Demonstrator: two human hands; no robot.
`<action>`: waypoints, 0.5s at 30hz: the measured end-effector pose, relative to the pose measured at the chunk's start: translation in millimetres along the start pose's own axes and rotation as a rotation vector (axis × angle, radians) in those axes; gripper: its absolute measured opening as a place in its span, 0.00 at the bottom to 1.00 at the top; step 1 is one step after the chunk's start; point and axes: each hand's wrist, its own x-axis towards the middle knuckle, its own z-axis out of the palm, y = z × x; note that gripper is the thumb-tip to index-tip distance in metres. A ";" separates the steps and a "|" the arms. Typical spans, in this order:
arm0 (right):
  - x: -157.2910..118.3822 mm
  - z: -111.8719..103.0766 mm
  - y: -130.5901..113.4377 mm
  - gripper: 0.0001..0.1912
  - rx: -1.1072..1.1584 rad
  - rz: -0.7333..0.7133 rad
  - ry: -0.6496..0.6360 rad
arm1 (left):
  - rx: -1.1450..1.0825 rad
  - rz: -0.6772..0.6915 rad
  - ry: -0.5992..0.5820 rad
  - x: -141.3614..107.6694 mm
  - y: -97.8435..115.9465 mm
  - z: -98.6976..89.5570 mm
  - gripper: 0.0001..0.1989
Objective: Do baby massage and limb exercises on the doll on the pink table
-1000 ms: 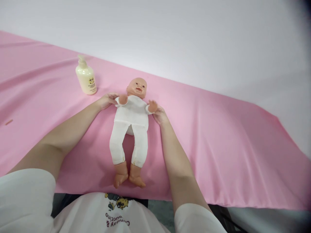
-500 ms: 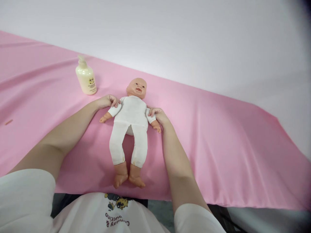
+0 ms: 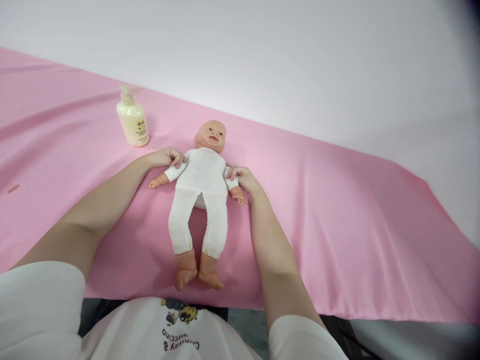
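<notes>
One baby doll (image 3: 202,172), bald, white-clad, bare-footed, face up on the pink cloth's (image 3: 337,225) near side; left hand (image 3: 167,157) and right hand (image 3: 244,177) gripping its sleeves (image 3: 173,173). One pump bottle (image 3: 133,120), far left, label (image 3: 141,128) illegible. Shirt (image 3: 131,330) lettering: "uccino", inverted.

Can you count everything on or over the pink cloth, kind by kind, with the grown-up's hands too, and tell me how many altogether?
Doll: 1
Pump bottle: 1
Small orange strip, too small to identify: 1
Person's hands, left hand and right hand: 2
Total: 5
</notes>
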 end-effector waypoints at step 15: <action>2.9 1.0 1.0 0.06 -0.113 -0.008 -0.010 | 0.085 -0.042 -0.007 -1.6 7.2 3.7 0.06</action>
